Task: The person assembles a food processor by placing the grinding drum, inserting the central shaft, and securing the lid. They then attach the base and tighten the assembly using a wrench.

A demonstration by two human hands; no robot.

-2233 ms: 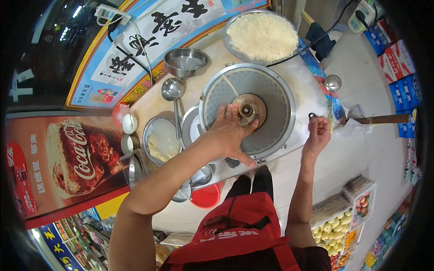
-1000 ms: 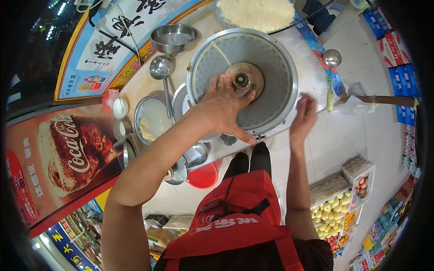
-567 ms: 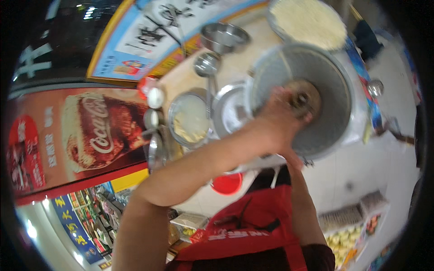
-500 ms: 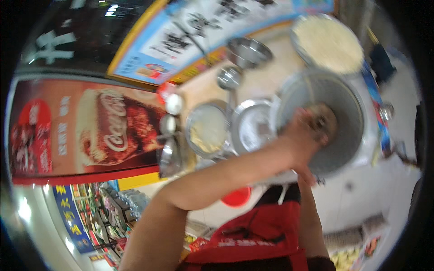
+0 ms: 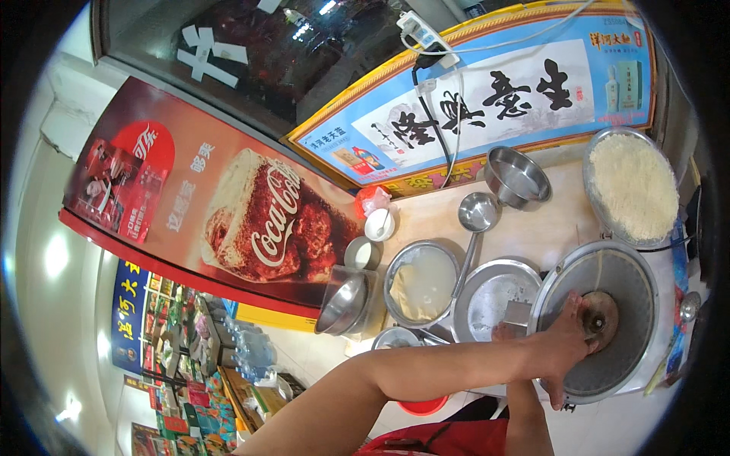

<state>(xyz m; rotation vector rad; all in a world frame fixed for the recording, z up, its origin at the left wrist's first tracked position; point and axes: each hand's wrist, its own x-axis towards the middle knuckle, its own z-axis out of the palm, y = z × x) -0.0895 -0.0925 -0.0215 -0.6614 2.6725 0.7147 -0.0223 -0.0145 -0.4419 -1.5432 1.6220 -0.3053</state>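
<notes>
The person's left arm rises from the lower edge, bends at the elbow, and its forearm runs nearly level toward the right, ending at a deep metal drum (image 5: 635, 304) that stands at the right end of the worktable (image 5: 525, 235). The left hand (image 5: 559, 346) reaches over the drum's near-left rim, wrist above the edge, with the fingers pointing inward to the round hub (image 5: 598, 323) at the bottom. Those fingers are bent and lie at the hub's near side, while the thumb stands well apart from them, pointing down by the outside of the rim; whether they grip the hub or merely rest against it cannot be told. The right forearm comes up from below, over the red apron (image 5: 441, 441), and passes beneath the left one, which hides most of the right hand (image 5: 502, 332). Only some fingertips show beyond it, at a flat square metal piece (image 5: 520, 312) over the shallow metal pan (image 5: 475, 300); whether they are closed on that piece cannot be made out.
</notes>
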